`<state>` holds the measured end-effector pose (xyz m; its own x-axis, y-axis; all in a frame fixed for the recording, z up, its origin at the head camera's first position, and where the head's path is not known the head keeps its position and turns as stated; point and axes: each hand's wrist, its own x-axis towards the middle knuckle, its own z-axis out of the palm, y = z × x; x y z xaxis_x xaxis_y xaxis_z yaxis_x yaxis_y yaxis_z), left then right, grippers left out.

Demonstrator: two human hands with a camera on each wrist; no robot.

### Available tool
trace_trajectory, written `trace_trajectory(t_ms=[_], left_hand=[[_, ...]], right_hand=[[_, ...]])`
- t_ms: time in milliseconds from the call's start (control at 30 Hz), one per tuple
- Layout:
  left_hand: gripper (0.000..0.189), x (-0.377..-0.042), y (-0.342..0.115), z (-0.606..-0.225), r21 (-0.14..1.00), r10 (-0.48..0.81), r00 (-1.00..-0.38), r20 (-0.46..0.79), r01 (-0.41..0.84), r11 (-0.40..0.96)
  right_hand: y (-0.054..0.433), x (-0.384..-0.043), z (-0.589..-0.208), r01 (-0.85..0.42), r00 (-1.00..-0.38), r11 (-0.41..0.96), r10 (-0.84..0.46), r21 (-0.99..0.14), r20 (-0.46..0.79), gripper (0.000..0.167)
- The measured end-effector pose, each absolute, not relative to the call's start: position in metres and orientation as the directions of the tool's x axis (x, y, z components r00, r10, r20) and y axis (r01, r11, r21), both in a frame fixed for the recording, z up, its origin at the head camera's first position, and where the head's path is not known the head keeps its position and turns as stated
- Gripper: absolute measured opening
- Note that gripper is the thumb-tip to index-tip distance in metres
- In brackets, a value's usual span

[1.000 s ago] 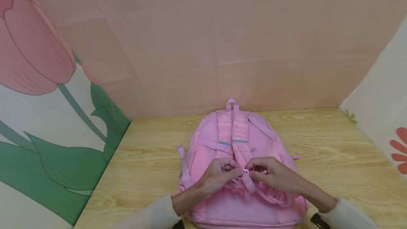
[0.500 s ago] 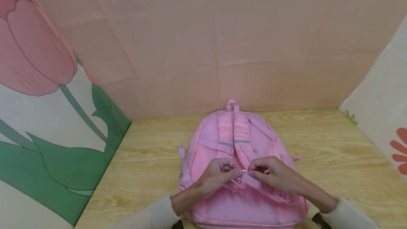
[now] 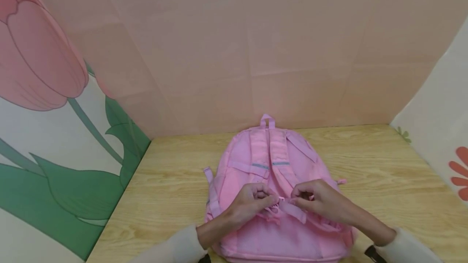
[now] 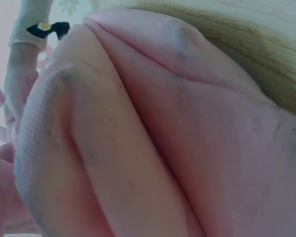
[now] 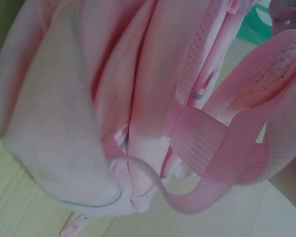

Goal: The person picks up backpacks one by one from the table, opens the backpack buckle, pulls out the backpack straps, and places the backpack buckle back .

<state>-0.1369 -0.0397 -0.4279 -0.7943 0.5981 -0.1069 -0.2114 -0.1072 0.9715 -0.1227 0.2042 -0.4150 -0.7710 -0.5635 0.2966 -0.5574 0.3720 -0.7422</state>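
A pink backpack (image 3: 256,238) lies on the table, its straps facing up and its top loop pointing to the back wall. My left hand (image 3: 252,204) pinches a small pink strap buckle (image 3: 281,199) between thumb and curled fingers, over the lower middle of the bag. Just right of it, my right hand (image 3: 323,200) pinches pink webbing, part of which its fingers hide. A loose webbing end (image 3: 295,212) hangs between the hands. In the right wrist view, a webbing strap (image 5: 197,190) curves out from the bag, beside a padded shoulder strap (image 5: 266,74).
The wood-grain table (image 3: 172,165) spreads to both sides of the bag. A plain pinkish wall (image 3: 237,52) stands behind it, with a tulip-printed panel (image 3: 87,133) at left and a flowered white panel (image 3: 438,121) at right. A side strap (image 3: 209,175) sticks out left.
My right hand has moved a little right, away from the left hand. The loose webbing end has swung from hanging down to slanting rightward. My left hand has hardly moved.
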Motion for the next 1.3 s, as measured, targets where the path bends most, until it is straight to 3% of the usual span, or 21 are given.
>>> trace_trajectory(t_ms=[833, 1300], left_hand=[[0.018, -0.133, -0.041, -0.428, 0.986, 0.575, -0.811, -0.106, -0.160, -0.043], [0.018, -0.134, -0.044, -0.430, 0.981, 0.580, -0.808, -0.102, -0.179, -0.077]], right_hand=[[0.215, -0.123, -0.413, -0.637, -0.700, 0.337, -0.630, -0.693, 0.337, 0.018], [0.222, -0.121, -0.413, -0.652, -0.707, 0.375, -0.615, -0.659, 0.349, 0.015]])
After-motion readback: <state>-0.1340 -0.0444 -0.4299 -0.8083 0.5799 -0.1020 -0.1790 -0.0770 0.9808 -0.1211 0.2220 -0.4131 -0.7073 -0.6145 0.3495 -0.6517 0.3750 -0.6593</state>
